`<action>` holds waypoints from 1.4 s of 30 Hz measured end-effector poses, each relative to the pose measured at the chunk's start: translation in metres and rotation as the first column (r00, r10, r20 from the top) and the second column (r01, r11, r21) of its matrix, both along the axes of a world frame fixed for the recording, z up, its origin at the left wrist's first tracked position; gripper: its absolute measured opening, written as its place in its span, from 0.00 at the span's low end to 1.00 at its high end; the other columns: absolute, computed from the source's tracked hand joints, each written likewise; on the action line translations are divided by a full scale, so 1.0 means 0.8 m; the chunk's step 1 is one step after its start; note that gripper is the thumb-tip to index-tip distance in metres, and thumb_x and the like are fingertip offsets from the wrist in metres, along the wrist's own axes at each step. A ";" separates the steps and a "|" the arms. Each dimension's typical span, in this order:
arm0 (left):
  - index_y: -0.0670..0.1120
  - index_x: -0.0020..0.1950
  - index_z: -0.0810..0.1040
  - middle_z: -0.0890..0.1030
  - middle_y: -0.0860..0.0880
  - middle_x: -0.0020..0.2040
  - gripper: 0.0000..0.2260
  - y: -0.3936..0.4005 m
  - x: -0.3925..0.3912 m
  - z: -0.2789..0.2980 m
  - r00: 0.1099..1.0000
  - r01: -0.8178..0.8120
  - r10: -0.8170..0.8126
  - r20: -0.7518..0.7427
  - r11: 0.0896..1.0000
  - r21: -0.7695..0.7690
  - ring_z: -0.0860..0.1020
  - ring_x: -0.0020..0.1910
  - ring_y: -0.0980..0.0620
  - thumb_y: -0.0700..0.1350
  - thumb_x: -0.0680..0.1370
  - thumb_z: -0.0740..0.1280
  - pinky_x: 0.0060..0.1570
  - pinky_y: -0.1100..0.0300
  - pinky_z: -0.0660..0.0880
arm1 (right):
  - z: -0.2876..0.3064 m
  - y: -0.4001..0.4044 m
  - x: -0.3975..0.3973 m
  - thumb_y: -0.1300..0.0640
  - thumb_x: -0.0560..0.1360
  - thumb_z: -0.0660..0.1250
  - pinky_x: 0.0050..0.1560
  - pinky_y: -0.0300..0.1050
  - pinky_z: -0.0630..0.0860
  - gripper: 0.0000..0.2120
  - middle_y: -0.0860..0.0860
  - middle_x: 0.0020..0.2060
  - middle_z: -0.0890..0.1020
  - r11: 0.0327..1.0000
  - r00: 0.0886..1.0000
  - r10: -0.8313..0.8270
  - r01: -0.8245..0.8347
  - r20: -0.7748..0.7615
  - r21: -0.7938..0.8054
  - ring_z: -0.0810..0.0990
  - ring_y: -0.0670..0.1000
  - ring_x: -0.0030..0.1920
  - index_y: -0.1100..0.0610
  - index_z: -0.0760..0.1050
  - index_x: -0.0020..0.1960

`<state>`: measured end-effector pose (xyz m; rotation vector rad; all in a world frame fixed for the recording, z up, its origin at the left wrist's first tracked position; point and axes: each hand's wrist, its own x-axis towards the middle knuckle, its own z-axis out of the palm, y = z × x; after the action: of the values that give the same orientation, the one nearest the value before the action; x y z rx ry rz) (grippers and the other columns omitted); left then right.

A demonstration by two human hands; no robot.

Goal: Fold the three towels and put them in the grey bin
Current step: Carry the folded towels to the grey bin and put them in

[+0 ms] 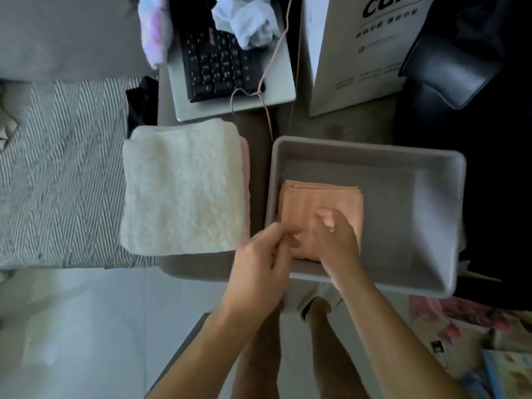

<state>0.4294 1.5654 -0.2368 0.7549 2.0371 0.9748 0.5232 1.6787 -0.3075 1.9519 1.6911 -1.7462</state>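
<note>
**Peach towel lying in the bin, two more stacked beside it**

A folded peach terry towel (319, 203) is lying flat in the left half of the shallow grey rectangular plastic bin (403, 165), under both hands. The right hand (336, 243) is reaching over the bin's near rim and resting palm-down on the towel, its fingers (325, 218) stretched out fairly straight and gripping nothing. The left hand (259, 266) is sitting at the bin's near-left corner, just beside the right hand; its fingers (283, 236) are curling loosely towards the towel's left edge, but blur is hiding whether they are pinching the cloth, so I cannot tell.

Left of the left hand's fingers, a thick folded cream fleecy towel (184, 185) is lying on the table (256, 133), touching neither hand. A pale pink folded towel (245, 168) is peeking out along its right edge from underneath.

Beyond the fingers, a black computer keyboard (218, 59) is resting on a grey laptop (285, 82), with crumpled white cloth (247, 18) on top.
</note>
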 end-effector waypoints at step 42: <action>0.51 0.69 0.73 0.84 0.49 0.54 0.18 0.131 0.162 -0.184 0.894 0.057 0.076 0.441 0.958 -0.281 0.82 0.53 0.48 0.38 0.80 0.63 0.56 0.50 0.80 | -0.029 0.087 0.168 0.42 0.76 0.62 0.77 0.56 0.39 0.44 0.54 0.80 0.38 0.720 0.665 0.626 -0.693 0.407 0.026 0.39 0.59 0.80 0.49 0.37 0.80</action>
<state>0.5587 1.6703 -0.3839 0.3230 1.7192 0.7488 0.6578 1.7485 -0.3309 1.2946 2.0800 -0.9144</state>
